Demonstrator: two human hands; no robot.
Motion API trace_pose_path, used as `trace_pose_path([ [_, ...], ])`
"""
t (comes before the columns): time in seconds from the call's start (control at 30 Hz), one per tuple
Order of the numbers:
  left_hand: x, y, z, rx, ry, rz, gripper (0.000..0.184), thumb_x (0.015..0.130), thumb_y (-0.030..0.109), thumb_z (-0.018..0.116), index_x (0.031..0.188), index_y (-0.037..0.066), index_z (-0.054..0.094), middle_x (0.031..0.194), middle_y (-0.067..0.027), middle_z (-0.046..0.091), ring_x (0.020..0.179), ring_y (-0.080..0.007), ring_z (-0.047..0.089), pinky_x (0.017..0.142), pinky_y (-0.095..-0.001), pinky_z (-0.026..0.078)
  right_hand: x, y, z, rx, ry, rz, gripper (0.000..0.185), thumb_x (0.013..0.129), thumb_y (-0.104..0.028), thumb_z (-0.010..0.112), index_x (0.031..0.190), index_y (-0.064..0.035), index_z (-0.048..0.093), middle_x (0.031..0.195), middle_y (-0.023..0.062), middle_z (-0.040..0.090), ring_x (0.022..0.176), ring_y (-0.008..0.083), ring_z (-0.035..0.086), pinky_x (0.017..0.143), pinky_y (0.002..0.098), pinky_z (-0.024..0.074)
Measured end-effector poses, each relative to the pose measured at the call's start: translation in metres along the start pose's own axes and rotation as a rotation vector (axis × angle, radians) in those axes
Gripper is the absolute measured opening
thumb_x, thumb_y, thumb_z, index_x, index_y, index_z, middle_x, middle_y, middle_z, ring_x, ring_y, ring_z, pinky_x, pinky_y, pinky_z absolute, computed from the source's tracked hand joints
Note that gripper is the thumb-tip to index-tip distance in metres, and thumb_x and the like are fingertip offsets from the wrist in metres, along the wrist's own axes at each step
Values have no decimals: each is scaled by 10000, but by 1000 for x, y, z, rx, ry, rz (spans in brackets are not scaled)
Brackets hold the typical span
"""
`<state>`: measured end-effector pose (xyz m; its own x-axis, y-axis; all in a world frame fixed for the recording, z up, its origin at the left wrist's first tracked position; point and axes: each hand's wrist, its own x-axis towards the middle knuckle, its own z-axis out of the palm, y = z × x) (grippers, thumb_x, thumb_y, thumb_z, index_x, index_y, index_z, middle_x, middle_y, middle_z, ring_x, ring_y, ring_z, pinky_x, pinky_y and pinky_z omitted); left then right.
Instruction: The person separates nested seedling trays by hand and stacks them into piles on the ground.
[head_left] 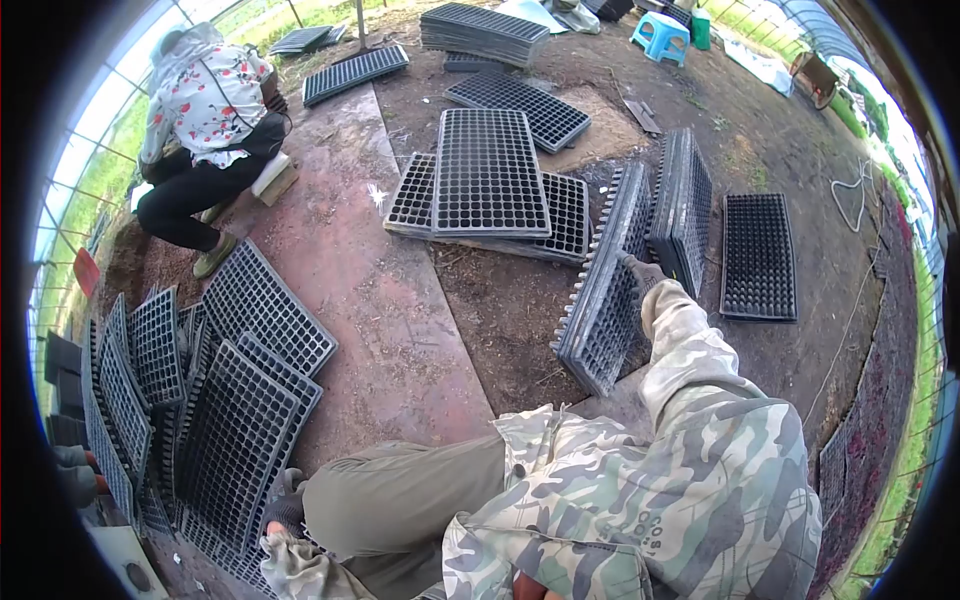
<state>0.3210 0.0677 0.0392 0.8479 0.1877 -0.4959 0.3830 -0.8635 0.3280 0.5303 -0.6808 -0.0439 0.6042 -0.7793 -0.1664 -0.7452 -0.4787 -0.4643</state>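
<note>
My right hand (644, 270), in a dark glove, grips the upper edge of a stack of black seedling trays (605, 285) standing tilted on its long side. A second upright stack of seedling trays (682, 205) stands right behind it. My left hand (288, 503), also gloved, is low at the left beside my knee. Its fingers are curled at the edge of a black seedling tray (240, 435), partly hidden by the tray and my sleeve. That tray leans among several others in a loose pile (155, 345).
Flat seedling trays (490, 170) lie crosswise ahead, with another tray (758, 255) at the right. A taller tray stack (483, 35) and a blue stool (660, 38) are farther back. One person (210, 120) sits at the upper left; another person's sleeve (75, 475) shows at the left edge.
</note>
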Motion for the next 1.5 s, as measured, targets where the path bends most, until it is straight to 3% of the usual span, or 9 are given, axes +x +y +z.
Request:
trace_pose_path([
  [0.13,-9,-2,5,-20,-3,-30,342,828,233,626,1107,37,601,994,-160,661,946,-280,640,824,-349,498,19,6,51,41,19,72,963,688,-592,708,1314,78,413,1280,277,505,1199,352,513,1006,383,405],
  [0.23,0,-24,14,173,65,102,353,823,252,642,1106,45,604,999,-159,657,943,-287,639,821,-353,500,-49,-69,32,120,80,-102,1120,632,-481,781,1431,55,207,1453,255,285,1353,369,305,1126,386,252],
  [0.3,-1,-12,15,16,-4,-44,364,814,272,647,1102,55,606,1018,-162,650,977,-302,624,843,-371,490,-70,-92,52,-168,35,38,1141,663,-507,755,1457,-8,104,1481,226,197,1389,362,206,1087,418,325],
  [0.57,-8,7,4,53,103,-1,323,790,233,610,1069,69,614,1039,-191,628,1026,-358,579,871,-407,468,-38,-30,29,15,61,29,827,566,-436,815,1194,-14,481,1228,197,496,1147,303,526,975,395,439],
  [0.7,-11,5,-6,-12,5,-128,295,793,232,600,1031,56,607,1076,-184,623,1035,-344,583,881,-406,468,-1,26,9,468,-89,-151,619,624,-238,794,1131,24,555,973,159,624,894,271,627,814,350,515],
  [0.77,-13,-4,-7,61,-8,-104,342,817,239,586,1101,49,584,1046,-168,636,1007,-296,608,868,-376,477,-68,-9,-55,631,-202,-202,286,749,-72,692,1005,14,596,794,72,652,596,178,621,553,274,544],
  [1.03,3,-32,10,59,74,-127,334,809,244,598,1077,45,582,991,-168,631,976,-303,604,843,-385,474,-49,42,-68,803,-361,-133,221,753,-7,620,969,33,593,875,81,643,670,159,616,670,276,558],
  [1.17,11,-27,11,86,0,-147,358,831,251,588,1125,46,576,1105,-174,620,1059,-317,583,902,-390,461,-66,57,-40,655,-358,-261,567,696,2,724,1177,22,424,950,125,631,740,168,629,640,304,557],
  [1.5,-1,-22,7,-42,35,-147,388,827,247,569,1158,46,561,1163,-195,585,1118,-329,545,929,-394,444,-125,32,-106,1060,-539,-7,404,755,88,569,1139,-10,490,981,89,610,734,172,639,583,310,592],
])
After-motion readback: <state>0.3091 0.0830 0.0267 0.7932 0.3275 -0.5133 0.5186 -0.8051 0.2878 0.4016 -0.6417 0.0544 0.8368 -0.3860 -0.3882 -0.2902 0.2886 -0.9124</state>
